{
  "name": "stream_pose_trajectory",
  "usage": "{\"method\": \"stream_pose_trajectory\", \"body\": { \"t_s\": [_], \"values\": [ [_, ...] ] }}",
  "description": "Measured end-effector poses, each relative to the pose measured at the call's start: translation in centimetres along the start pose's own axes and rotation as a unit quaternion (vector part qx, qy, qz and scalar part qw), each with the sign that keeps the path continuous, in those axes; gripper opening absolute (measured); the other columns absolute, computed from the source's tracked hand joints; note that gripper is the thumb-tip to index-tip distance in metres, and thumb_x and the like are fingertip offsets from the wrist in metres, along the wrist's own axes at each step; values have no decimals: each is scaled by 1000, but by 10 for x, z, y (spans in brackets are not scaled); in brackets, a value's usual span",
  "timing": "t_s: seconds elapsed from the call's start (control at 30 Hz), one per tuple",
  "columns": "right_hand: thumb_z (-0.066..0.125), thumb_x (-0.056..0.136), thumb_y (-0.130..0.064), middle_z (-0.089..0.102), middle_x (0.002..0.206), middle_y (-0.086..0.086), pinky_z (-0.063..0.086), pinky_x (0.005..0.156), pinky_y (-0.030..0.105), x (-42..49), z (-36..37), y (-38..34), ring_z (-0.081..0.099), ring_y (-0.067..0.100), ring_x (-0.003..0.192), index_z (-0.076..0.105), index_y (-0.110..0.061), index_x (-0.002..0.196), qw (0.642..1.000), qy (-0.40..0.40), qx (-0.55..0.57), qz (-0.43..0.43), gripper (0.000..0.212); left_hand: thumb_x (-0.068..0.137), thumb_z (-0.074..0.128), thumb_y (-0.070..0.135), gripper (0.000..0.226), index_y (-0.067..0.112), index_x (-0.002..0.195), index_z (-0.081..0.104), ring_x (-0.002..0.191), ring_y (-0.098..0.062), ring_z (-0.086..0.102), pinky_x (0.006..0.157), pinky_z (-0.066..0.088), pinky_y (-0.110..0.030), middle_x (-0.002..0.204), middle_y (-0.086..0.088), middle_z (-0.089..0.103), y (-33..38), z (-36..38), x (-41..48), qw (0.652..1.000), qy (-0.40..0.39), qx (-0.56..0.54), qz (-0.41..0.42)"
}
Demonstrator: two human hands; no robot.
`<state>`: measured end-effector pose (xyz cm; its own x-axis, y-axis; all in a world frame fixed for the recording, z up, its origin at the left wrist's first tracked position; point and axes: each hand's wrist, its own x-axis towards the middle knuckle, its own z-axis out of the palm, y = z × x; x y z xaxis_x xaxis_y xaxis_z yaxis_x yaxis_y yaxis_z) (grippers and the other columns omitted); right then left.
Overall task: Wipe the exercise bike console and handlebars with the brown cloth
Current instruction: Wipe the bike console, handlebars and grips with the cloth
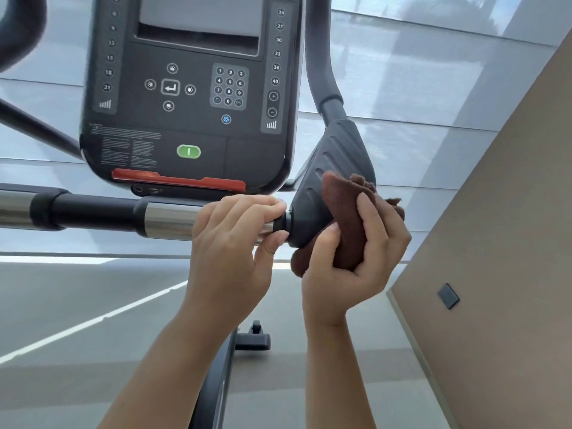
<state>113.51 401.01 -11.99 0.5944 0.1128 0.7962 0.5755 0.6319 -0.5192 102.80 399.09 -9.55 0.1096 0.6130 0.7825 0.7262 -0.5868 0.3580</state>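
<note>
The dark console (192, 97) of the exercise bike fills the upper middle, with a keypad, a green button and a red strip along its lower edge. Below it runs a horizontal handlebar (102, 213) in black and chrome. My left hand (235, 239) grips the chrome end of that bar. Just to the right, my right hand (359, 258) holds the bunched brown cloth (343, 212) and presses it against the ribbed dark grip piece (334, 162) at the bar's right end. A curved black handlebar tube (318, 57) rises from that piece.
A beige wall (501, 243) with a dark switch plate (448, 296) stands close on the right. Pale window blinds (433, 88) lie behind the bike. The bike's frame and a front foot with a wheel (255, 335) stand on the grey floor below.
</note>
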Motion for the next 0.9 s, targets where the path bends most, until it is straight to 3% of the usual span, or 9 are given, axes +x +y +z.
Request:
{"method": "stream_pose_trajectory", "body": {
  "t_s": [0.17, 0.3, 0.4, 0.47, 0.6, 0.67, 0.73, 0.8, 0.9],
  "values": [
    [57, 69, -5, 60, 107, 7, 43, 92, 38, 48, -22, 23, 55, 21, 99, 66, -9, 101, 963, -221, 5, -152, 34, 83, 51, 21, 26, 6, 96, 67, 100, -19, 55, 90, 34, -33, 102, -2, 68, -1, 1, -1, 1000, 8, 5, -1],
    [54, 70, -2, 60, 102, 0, 46, 91, 43, 107, -16, 33, 57, 24, 98, 68, -12, 103, 934, -347, -23, -78, 37, 81, 50, 21, 25, 6, 93, 67, 97, -22, 58, 89, 32, -30, 99, -3, 69, 0, 1, -2, 1000, 10, 11, 0],
    [55, 71, 4, 62, 101, 4, 45, 94, 28, 142, -6, 35, 56, 13, 97, 69, -16, 103, 903, -421, -78, -37, 40, 80, 57, 17, 19, 6, 91, 68, 95, -26, 62, 88, 33, -31, 98, -3, 69, 0, 2, -2, 1000, 15, 17, -2],
    [57, 71, 2, 63, 102, 5, 42, 90, 16, 161, 0, 30, 55, 9, 95, 68, -17, 104, 890, -444, -82, -66, 40, 75, 63, 12, 17, 5, 90, 68, 94, -28, 63, 88, 33, -31, 97, -4, 70, 0, 2, -1, 1000, 14, 18, -5],
    [56, 73, -11, 61, 105, 7, 39, 90, 24, 193, 26, 15, 54, 26, 98, 66, -19, 109, 906, -373, -116, -163, 39, 72, 64, 12, 19, 5, 90, 69, 91, -28, 64, 87, 33, -30, 94, -5, 71, 1, 2, -1, 1000, 11, 20, -9],
    [57, 73, -12, 62, 107, 6, 36, 88, 25, 187, 35, 10, 53, 31, 98, 65, -18, 112, 874, -414, -134, -216, 40, 73, 64, 12, 19, 5, 90, 69, 91, -28, 64, 87, 34, -30, 94, -5, 71, 1, 2, 0, 1000, 11, 14, -11],
    [61, 73, -10, 61, 112, 4, 36, 91, 29, 169, 38, 11, 54, 31, 102, 62, -19, 118, 810, -525, -129, -227, 45, 73, 65, 12, 19, 6, 90, 69, 91, -26, 64, 86, 36, -31, 95, -4, 70, 1, 1, -1, 1000, 11, 10, -9],
    [63, 78, -14, 57, 125, 0, 33, 99, 31, 157, 40, 14, 51, 28, 111, 54, -25, 127, 756, -611, -133, -192, 51, 74, 65, 13, 18, 6, 90, 69, 91, -25, 64, 87, 36, -31, 95, -3, 70, -1, 2, -1, 1000, 10, 11, -7],
    [65, 82, -33, 44, 139, -6, 27, 106, 29, 164, 49, 13, 42, 17, 126, 53, -35, 126, 730, -659, -145, -107, 45, 74, 64, 14, 19, 7, 91, 69, 92, -25, 63, 87, 35, -29, 96, -2, 70, -2, 3, -1, 1000, 7, 16, -9]
  ]
}}
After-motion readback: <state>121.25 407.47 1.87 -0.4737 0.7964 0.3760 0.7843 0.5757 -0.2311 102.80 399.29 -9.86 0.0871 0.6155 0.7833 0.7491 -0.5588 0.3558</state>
